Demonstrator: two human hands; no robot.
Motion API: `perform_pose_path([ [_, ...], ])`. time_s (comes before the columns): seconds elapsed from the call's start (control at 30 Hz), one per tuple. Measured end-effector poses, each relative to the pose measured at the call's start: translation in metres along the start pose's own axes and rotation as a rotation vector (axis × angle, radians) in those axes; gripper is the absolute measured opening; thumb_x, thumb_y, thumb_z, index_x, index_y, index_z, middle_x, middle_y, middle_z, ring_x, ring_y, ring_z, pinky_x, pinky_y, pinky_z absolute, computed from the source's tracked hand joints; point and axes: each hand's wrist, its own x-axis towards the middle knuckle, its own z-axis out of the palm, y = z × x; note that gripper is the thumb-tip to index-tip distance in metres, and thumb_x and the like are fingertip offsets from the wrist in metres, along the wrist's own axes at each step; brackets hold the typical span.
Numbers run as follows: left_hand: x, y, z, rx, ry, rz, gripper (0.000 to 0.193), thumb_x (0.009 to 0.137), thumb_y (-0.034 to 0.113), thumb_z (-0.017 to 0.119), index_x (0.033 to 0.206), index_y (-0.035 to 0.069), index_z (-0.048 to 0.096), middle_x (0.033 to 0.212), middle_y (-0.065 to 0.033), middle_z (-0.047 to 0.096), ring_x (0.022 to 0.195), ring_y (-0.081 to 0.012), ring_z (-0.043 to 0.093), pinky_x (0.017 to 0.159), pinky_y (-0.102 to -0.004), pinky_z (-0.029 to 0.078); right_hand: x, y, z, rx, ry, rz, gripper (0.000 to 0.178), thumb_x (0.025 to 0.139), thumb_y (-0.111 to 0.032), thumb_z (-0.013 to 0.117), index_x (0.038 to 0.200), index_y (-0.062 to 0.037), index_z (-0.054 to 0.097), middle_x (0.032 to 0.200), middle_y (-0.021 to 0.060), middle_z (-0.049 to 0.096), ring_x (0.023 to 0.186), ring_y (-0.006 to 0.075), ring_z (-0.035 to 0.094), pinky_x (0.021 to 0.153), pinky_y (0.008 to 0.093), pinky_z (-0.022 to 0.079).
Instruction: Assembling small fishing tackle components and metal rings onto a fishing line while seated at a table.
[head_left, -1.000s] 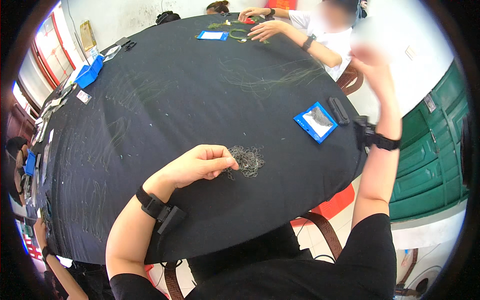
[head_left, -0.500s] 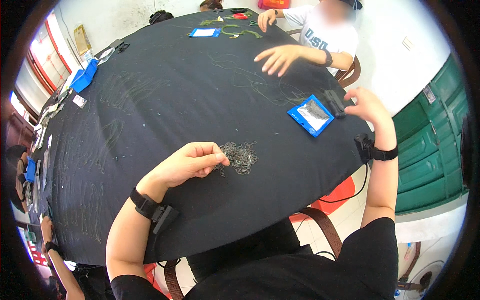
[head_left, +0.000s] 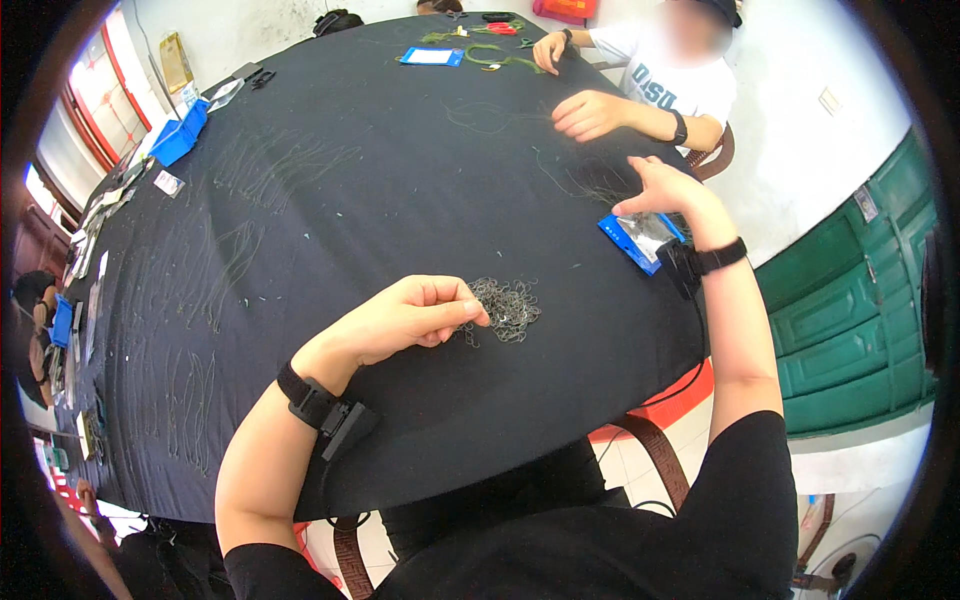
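Note:
A small heap of dark, curved wire hooks [head_left: 515, 310] lies on the black-covered table [head_left: 330, 420]. At the heap's left edge my left hand [head_left: 420, 315] is closed in a pinch, thumb against forefinger. What it pinches, if anything, is too small to make out. Farther right, my right hand [head_left: 668, 190] hovers over a blue packet [head_left: 622, 238] with a clear window and dark contents. Its fingers are apart and nothing shows in them. My right hand and wrist strap cover part of the packet.
Thin lines [head_left: 235, 255] are spread over the table's left side. Opposite, at the right, a person's hand [head_left: 590, 115] reaches over the cloth. A blue bin [head_left: 178, 138] stands at the far left edge. A green door [head_left: 850, 300] is at the right.
My right hand has swung leftward and inward, from beside a dark object to over the blue packet. The other person's nearer hand has drawn back and curled. My left hand stays at the heap.

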Motion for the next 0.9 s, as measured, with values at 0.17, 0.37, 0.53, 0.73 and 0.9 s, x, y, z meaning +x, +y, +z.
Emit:
perform_pose_path([
  [0.17,0.002,-0.004,-0.001,0.0,-0.01,0.004,0.021,0.098,0.025,0.056,0.099,0.006,0.065,0.069,0.0088,0.05,0.06,-0.0002,0.04,0.054,-0.0164,0.032,0.024,0.02,0.037,0.204,0.029,-0.144,0.046,0.077,-0.03,0.075,0.108,0.0019,0.063,0.102,0.0162,0.066,0.091,0.0252,0.064,0.079,0.0349,0.05],
  [0.37,0.0,-0.005,-0.003,-0.026,0.002,-0.013,0.022,0.098,0.026,0.056,0.098,0.006,0.065,0.068,0.0092,0.049,0.06,-0.0003,0.04,0.054,-0.0166,0.031,-0.007,0.033,0.02,0.317,0.233,-0.237,0.012,0.078,-0.013,0.069,0.082,-0.0015,0.066,0.074,0.0058,0.066,0.07,0.0143,0.062,0.064,0.0296,0.049],
  [0.53,0.001,-0.002,0.001,-0.012,0.007,-0.003,0.022,0.098,0.026,0.056,0.097,0.005,0.064,0.062,0.0099,0.045,0.058,-0.0005,0.038,0.053,-0.0168,0.03,-0.081,0.091,-0.008,0.3,0.448,-0.089,0.012,0.079,-0.011,0.069,0.079,-0.0002,0.064,0.071,0.0049,0.063,0.068,0.0151,0.058,0.065,0.0293,0.047],
  [0.73,0.002,-0.002,0.002,-0.041,0.035,0.009,0.022,0.098,0.025,0.057,0.096,0.004,0.064,0.062,0.0094,0.044,0.056,-0.0008,0.037,0.051,-0.0175,0.028,-0.118,0.14,0.015,0.366,0.45,0.208,0.013,0.076,-0.013,0.068,0.076,-0.0004,0.065,0.062,0.0067,0.061,0.059,0.0145,0.059,0.057,0.0309,0.047],
  [0.9,0.004,-0.003,0.003,-0.052,0.031,0.004,0.02,0.098,0.024,0.057,0.096,0.005,0.064,0.064,0.0088,0.047,0.057,-0.0005,0.037,0.052,-0.0169,0.03,-0.122,0.146,0.031,-0.023,0.465,0.435,0.018,0.076,-0.017,0.067,0.079,-0.0001,0.069,0.061,0.0083,0.064,0.059,0.0159,0.062,0.058,0.0309,0.048],
])
